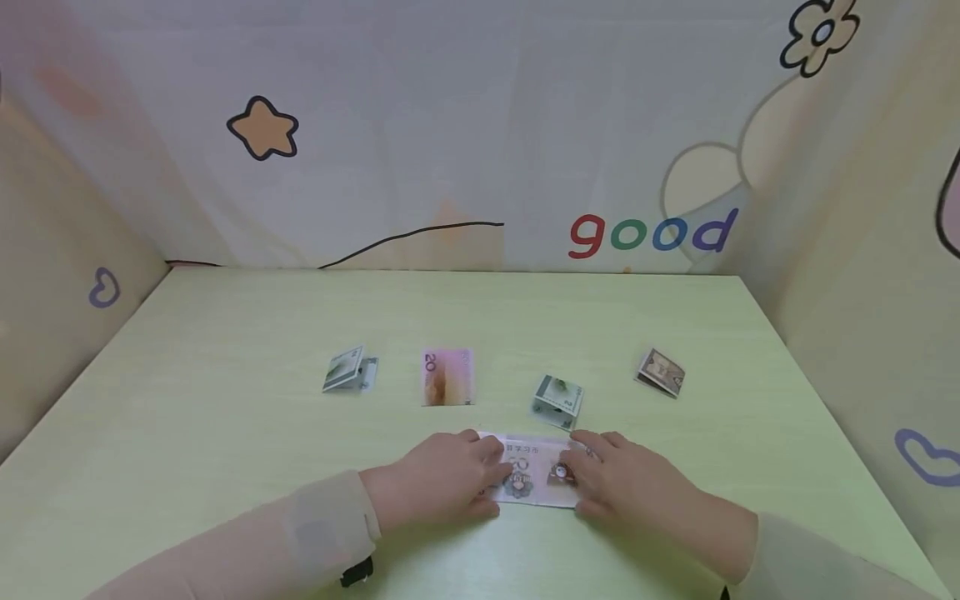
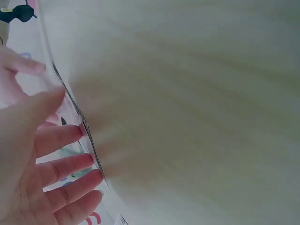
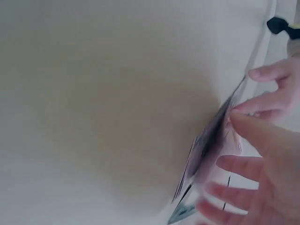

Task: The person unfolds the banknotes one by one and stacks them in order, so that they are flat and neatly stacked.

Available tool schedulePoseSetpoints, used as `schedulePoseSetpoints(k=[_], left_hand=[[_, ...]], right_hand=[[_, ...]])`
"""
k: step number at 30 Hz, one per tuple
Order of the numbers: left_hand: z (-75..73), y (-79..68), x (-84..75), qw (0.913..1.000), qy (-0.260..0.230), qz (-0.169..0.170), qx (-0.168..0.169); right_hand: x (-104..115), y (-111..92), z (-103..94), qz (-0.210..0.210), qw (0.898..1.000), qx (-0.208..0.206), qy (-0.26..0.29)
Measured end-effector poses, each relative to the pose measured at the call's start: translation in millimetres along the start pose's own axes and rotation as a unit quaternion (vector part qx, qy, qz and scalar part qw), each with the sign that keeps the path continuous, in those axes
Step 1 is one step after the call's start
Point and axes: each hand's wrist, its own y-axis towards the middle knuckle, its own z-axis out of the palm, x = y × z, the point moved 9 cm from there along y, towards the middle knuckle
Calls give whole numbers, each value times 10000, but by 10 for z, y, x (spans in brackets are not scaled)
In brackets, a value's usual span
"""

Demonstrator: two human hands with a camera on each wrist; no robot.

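Observation:
A pale purple play banknote (image 1: 536, 467) with small printed pictures lies near the front of the table. My left hand (image 1: 450, 477) rests over its left end, and my right hand (image 1: 630, 483) covers the right end. In the left wrist view, the fingers of the left hand (image 2: 51, 178) are spread and fairly straight. Within the right wrist view, the right hand (image 3: 272, 164) has extended fingers beside the note (image 3: 208, 150), which looks folded in layers. Just beyond my right fingertips sits a folded green note (image 1: 558, 400).
Farther back on the pale table (image 1: 247, 350) are another folded green note (image 1: 347, 369), a flat pink-purple 20 note (image 1: 448, 377) and a folded brown note (image 1: 662, 372). A printed cloth wall (image 1: 420, 133) encloses the back and sides.

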Motion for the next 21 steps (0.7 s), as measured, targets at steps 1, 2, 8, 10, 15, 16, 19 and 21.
schedulePoseSetpoints(k=[1,2,8,10,15,16,19,21], left_hand=[[1,-5,-5,10000,6,36,33],[2,-10,-8,10000,21,65,66],[-11,-29,-12,9999,30,132,47],[-10,-31,-3,9999,-45,110,75],[8,-25,61,9977,-666,5,113],[11,-21,90,9960,-886,-62,89],[-2,-34,264,9849,-1629,-551,-184],[-6,-89,492,9646,-2234,-1286,-554]], right_hand=[[36,-28,3,-95,9999,-43,-128],[62,-54,4,-148,9995,-105,-253],[181,-113,90,-372,9986,93,-366],[213,-111,163,-471,9974,456,-285],[232,-99,246,-514,9945,885,-208],[232,-98,242,-527,9945,889,-191],[236,-96,224,-556,9945,883,-118],[241,-98,212,-568,9945,870,-95]])
